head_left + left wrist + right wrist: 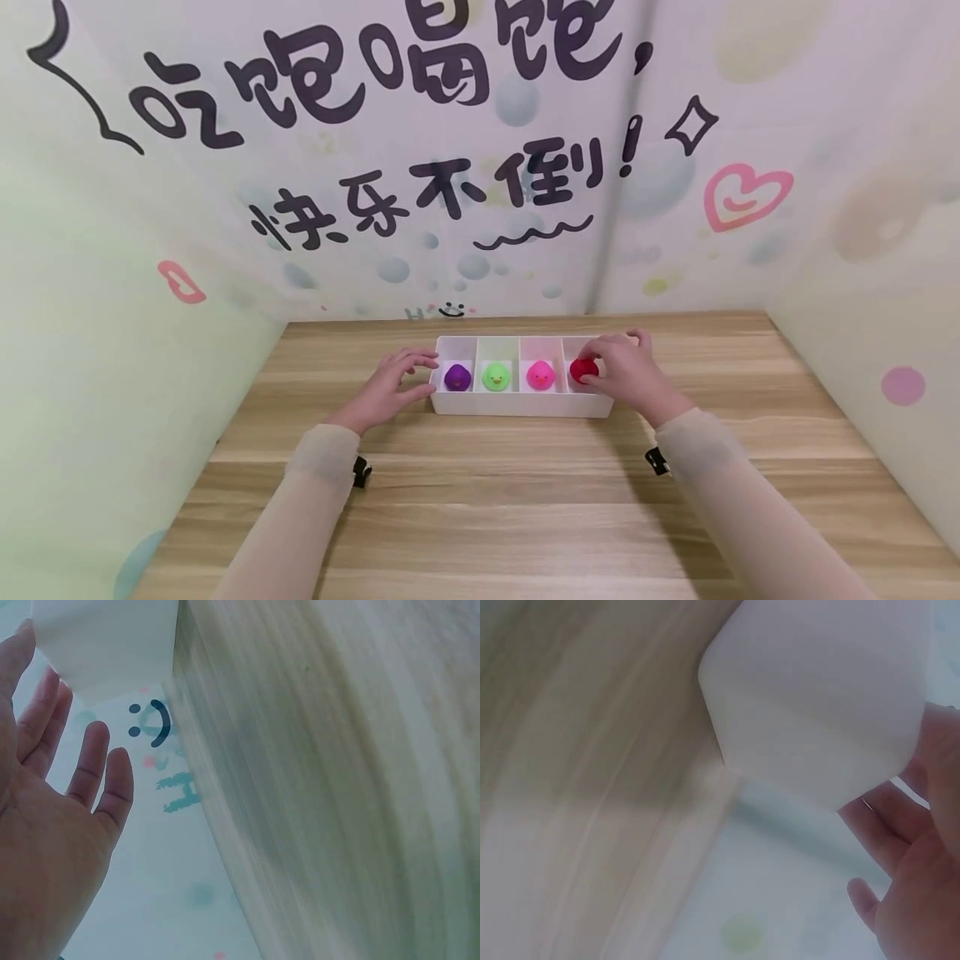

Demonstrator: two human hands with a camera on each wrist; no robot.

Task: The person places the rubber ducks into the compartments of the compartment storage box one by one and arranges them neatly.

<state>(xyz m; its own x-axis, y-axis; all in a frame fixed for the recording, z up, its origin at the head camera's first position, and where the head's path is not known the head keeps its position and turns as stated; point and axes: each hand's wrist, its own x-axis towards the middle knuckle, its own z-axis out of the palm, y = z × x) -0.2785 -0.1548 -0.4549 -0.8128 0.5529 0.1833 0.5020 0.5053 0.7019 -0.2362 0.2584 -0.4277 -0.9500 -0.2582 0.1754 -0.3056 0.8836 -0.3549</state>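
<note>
A white box [522,405] with a row of compartments sits on the table. From left to right it holds a purple toy duck [457,378], a light green toy duck [496,377], a pink toy duck [541,376] and a red toy duck [582,371], one per compartment. My right hand [628,367] reaches over the right end and pinches the red duck between thumb and fingers, which partly cover it. At the left end, the fingers of my left hand [388,390] are spread at the box's edge, holding nothing. Both wrist views show the box's outer end walls.
The wood-grain table [480,500] meets a printed backdrop [450,283] close behind the box. Pale side walls [90,400] flank the table. Each wrist carries a small black device [657,461] beneath its sleeve.
</note>
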